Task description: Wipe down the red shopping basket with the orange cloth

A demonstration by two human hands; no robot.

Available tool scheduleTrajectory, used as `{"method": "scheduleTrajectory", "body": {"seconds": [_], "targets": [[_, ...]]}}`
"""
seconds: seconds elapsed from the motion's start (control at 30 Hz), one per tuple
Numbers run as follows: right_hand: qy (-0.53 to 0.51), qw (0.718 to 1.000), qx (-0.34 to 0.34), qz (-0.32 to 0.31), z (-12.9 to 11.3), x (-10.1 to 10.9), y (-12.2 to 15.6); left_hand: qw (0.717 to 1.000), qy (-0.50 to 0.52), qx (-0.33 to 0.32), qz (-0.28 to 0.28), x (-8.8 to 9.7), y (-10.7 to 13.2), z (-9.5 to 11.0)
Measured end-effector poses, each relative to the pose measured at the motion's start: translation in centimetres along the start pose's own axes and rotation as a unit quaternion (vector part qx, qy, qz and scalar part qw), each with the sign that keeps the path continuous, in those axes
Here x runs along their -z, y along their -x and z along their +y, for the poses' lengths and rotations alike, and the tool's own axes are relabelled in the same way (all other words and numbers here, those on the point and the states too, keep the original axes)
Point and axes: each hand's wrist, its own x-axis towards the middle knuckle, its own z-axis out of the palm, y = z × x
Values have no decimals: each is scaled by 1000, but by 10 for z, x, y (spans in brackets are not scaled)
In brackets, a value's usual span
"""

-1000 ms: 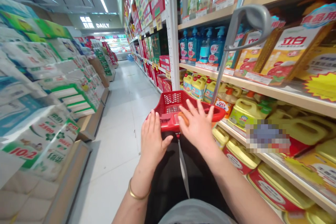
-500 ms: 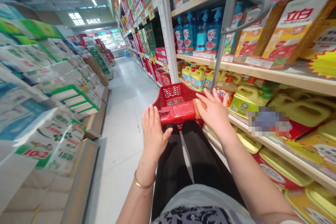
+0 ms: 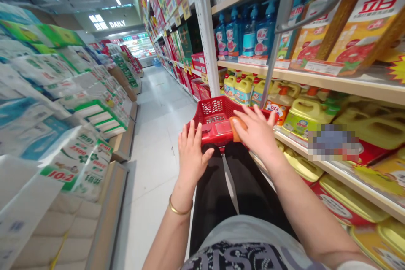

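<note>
Red mesh-sided plastic shopping basket (image 3: 215, 112) sits at 12 o'clock, just ahead of the person's knees, w/ solid red near rim and grey pull handle (image 3: 284, 21) rising twd 1 o'clock. L hand (image 3: 191, 156) is flat, fingers straight & close together, tips touching the near rim. R hand (image 3: 257, 133) has fingers spread wide, palm over an orange piece (image 3: 236, 128) on the rim; can't tell if the thumb grips it. Yellow detergent jugs (image 3: 242, 88) at 2 o'clock, tissue packs (image 3: 47, 93) at 9.
</note>
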Motion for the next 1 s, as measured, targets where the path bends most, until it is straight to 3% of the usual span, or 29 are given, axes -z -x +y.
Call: {"method": "scheduleTrajectory", "body": {"seconds": [0.07,0.13,0.3,0.4,0.5,0.63,0.73,0.8,0.93,1.0], "targets": [[13,999,-39,9,12,1,-4,1000,1,4,1,0,0,2],[17,999,-34,17,3,-3,-3,1000,1,11,7,-1,0,2],[0,996,92,5,-65,-24,9,1000,-7,14,10,-1,2,0],[-20,989,141,-25,-81,-26,10,1000,-7,7,4,0,3,-3],[-25,991,129,-26,-57,-16,9,1000,-6,4,-1,0,3,-3],[2,1000,11,5,-4,0,4,1000,3,8,0,-1,3,0],[19,999,-41,15,4,0,0,1000,7,15,4,-2,3,2],[23,999,-20,19,-13,-6,2,1000,7,20,8,-3,3,1],[-5,996,91,-6,-66,-21,10,1000,1,17,11,-2,3,-1],[-22,991,127,-28,-76,-23,11,1000,-2,15,9,-1,3,-2]]}}
